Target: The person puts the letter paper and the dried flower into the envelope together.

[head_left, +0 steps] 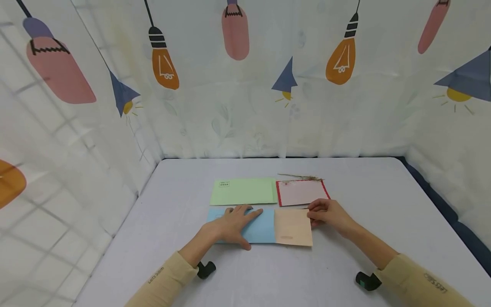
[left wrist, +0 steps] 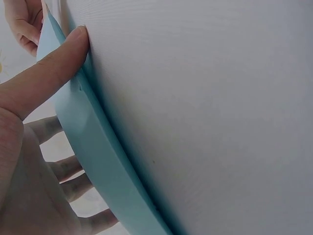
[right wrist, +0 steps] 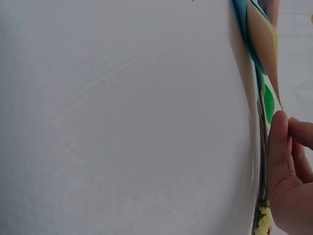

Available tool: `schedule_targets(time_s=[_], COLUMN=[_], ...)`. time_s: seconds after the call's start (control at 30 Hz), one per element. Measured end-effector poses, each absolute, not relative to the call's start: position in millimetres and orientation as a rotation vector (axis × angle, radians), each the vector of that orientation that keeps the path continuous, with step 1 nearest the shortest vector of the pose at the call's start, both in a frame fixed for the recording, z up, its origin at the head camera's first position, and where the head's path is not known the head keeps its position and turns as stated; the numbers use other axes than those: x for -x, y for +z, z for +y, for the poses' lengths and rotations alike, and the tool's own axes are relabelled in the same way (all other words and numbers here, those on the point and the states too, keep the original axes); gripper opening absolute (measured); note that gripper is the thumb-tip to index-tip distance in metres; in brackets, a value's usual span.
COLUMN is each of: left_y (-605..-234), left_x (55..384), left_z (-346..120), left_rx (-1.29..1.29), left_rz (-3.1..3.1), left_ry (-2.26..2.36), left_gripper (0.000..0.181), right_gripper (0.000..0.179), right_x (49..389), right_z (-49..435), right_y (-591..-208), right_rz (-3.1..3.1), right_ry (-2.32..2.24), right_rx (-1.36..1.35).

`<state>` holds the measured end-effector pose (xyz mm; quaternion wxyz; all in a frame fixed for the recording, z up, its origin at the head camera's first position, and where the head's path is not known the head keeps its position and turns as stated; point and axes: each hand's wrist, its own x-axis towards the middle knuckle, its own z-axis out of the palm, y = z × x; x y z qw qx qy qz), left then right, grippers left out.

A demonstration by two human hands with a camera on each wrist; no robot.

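Observation:
A light blue envelope [head_left: 262, 230] lies on the white table, with a peach-coloured card [head_left: 293, 226] sticking out from its right end. My left hand [head_left: 232, 226] rests across the envelope with its fingers spread. In the left wrist view the left thumb [left wrist: 63, 61] lies along the envelope's near edge. At the card's upper right corner, my right hand [head_left: 331, 215] pinches the edge between thumb and fingers. The right wrist view shows the card [right wrist: 264, 44] bent up towards those fingertips. The part of the card within the envelope is hidden.
Behind the blue envelope lies a pale green envelope [head_left: 245, 192]. To its right is a pink card with a red border [head_left: 301, 192], and thin dried stems [head_left: 303, 176] lie along its far edge. Patterned curtains [head_left: 253, 119] hang behind the table [head_left: 184, 183].

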<state>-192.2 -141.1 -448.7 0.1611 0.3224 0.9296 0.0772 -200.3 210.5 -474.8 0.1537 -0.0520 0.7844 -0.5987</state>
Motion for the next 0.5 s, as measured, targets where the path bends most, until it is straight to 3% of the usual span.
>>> schedule_targets(time_s=[0.5], left_y=[-448.7], left_x=[191.7], left_z=[-141.9], left_rx=[-0.929], left_rz=[2.652], left_ry=[0.229], left_gripper=[0.107], right_gripper=[0.035], right_x=[197.4], right_z=[194.9], right_y=[-477.0], right_rz=[2.146], right_ry=[-1.756], right_rx=[0.174])
